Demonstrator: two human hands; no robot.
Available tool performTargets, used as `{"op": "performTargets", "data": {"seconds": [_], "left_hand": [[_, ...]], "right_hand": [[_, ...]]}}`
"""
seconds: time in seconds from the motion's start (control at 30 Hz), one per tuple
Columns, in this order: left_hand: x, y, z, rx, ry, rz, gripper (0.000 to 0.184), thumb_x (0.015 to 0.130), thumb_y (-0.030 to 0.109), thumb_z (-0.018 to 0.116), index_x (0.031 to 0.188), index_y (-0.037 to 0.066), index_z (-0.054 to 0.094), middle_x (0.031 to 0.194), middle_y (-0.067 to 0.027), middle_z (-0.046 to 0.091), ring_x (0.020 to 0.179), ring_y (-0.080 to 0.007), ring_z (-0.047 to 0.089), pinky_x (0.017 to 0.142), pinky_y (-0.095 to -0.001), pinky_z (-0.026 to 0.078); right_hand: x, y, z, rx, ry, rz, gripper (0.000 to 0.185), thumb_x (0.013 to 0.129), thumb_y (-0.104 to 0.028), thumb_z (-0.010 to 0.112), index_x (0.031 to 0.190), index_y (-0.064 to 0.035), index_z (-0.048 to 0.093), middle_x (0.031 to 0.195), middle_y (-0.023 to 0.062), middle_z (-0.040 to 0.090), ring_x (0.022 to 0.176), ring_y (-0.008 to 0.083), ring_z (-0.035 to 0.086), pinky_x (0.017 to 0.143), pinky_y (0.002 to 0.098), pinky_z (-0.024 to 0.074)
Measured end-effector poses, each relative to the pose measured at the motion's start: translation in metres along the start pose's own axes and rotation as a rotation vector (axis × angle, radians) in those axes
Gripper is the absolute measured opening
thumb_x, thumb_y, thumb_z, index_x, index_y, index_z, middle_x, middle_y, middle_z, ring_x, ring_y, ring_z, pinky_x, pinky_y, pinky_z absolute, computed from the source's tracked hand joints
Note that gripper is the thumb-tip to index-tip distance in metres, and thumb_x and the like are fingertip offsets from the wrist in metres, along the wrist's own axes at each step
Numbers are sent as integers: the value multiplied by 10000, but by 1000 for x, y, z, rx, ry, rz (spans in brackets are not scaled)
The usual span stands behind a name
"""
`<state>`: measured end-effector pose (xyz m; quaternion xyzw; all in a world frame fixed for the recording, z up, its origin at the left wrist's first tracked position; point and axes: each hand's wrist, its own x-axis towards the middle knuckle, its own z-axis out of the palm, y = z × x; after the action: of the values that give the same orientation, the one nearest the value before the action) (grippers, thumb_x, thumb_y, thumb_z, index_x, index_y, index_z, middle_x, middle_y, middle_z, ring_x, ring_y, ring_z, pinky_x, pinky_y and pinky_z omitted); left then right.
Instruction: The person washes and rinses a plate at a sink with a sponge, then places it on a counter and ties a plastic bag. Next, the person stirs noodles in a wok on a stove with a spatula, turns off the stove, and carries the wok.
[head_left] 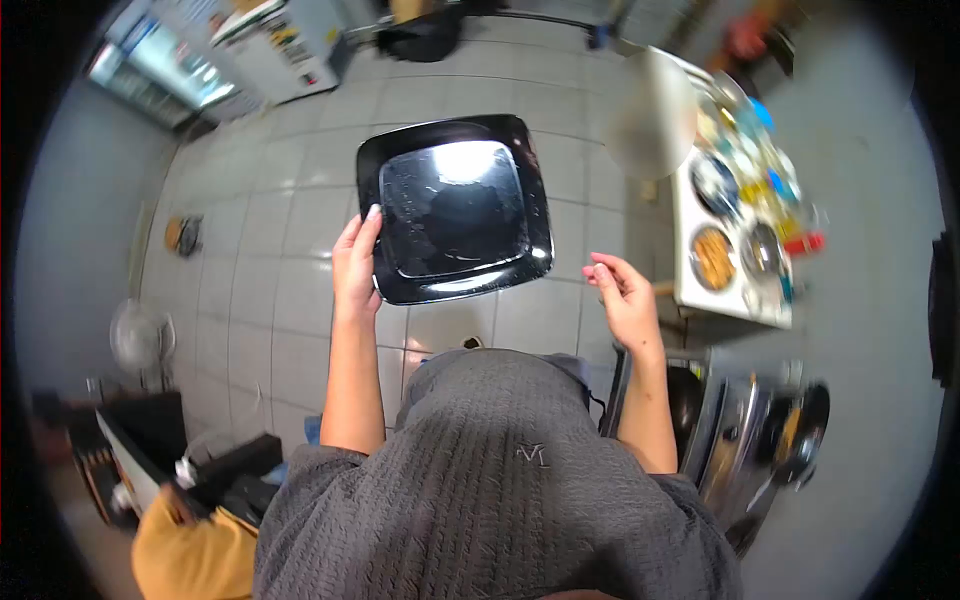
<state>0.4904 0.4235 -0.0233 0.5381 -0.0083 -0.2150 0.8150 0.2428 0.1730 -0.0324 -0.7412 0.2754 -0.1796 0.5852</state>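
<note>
A square black plate (pixel 455 215) with a glossy, streaked surface is held up in front of me, its face turned toward me. My left hand (pixel 358 262) grips it by the left edge, thumb on top of the rim and fingers partly hidden. To the right of the plate, apart from it, is my right hand (pixel 622 297). Its fingers are curled in, with the thumb tip close against the fingertips, and I see nothing between them.
On the right, a white table (pixel 690 240) bears a plate of brown food pieces (pixel 713 258), bowls and bottles. A stove (pixel 735 430) with pans stands near my right elbow. A fan (pixel 140 335) and a person's yellow sleeve (pixel 190 550) are at left; a pale round blur hangs by the table.
</note>
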Motion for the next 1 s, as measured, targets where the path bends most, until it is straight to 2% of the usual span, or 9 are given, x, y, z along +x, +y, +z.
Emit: {"op": "performTargets", "data": {"seconds": [0.17,0.27,0.37,0.43,0.6,0.83,0.9,0.97,1.0], "left_hand": [[30,42,-99,-88,138,109,175,945,156,605,1039,14,646,980,-25,674,871,-83,610,761,-233,493],[52,58,-139,-43,275,164,194,942,150,607,1062,-1,631,1008,-41,664,900,-94,604,803,-247,486],[86,80,-186,17,392,218,236,940,143,608,1113,-18,607,1055,-58,654,950,-105,593,866,-257,465],[124,113,-202,17,420,359,258,927,110,623,1146,-22,588,1072,-62,652,978,-111,592,899,-260,452],[188,219,-257,333,580,578,230,896,86,664,1097,-20,627,997,-33,670,893,-89,600,832,-247,478],[221,325,-350,629,777,635,199,873,110,696,1036,-2,674,937,-5,680,812,-60,578,732,-224,465],[229,360,-365,729,942,569,199,837,31,691,1030,-14,670,939,-34,682,858,-95,610,788,-242,487],[231,384,-402,933,722,1097,290,773,-54,676,1061,-21,657,977,-92,692,929,-142,639,867,-267,491],[233,386,-424,908,743,1056,388,731,-122,628,1104,-13,645,1035,-128,695,991,-183,647,931,-288,473]], "right_hand": [[89,-53,152,32,-349,-3,366,977,-194,532,1270,22,496,901,79,672,844,112,612,792,255,481],[149,-70,227,34,-594,-18,210,958,-157,559,1078,14,538,818,20,633,773,62,567,680,253,460],[208,-91,312,-2,-690,-39,174,931,-114,591,1040,11,540,815,19,632,739,58,566,648,241,460],[272,-104,368,13,-797,-135,158,905,-76,615,1010,11,535,821,22,635,717,59,567,621,229,459],[362,-193,509,15,-743,-510,220,867,-59,653,1067,3,586,857,84,696,762,102,645,684,255,507],[419,-295,679,-28,-864,-825,248,818,-77,696,1052,-35,625,796,109,705,729,139,678,678,290,523],[425,-325,724,-8,-780,-946,243,803,-35,682,1045,-37,655,819,98,710,731,158,684,699,279,533],[405,-357,762,141,-807,-1145,304,779,6,671,1080,-31,662,864,84,716,775,173,688,723,280,539],[416,-344,802,281,-870,-1225,389,752,35,659,1130,-58,657,888,87,716,831,179,690,752,277,538]]}}
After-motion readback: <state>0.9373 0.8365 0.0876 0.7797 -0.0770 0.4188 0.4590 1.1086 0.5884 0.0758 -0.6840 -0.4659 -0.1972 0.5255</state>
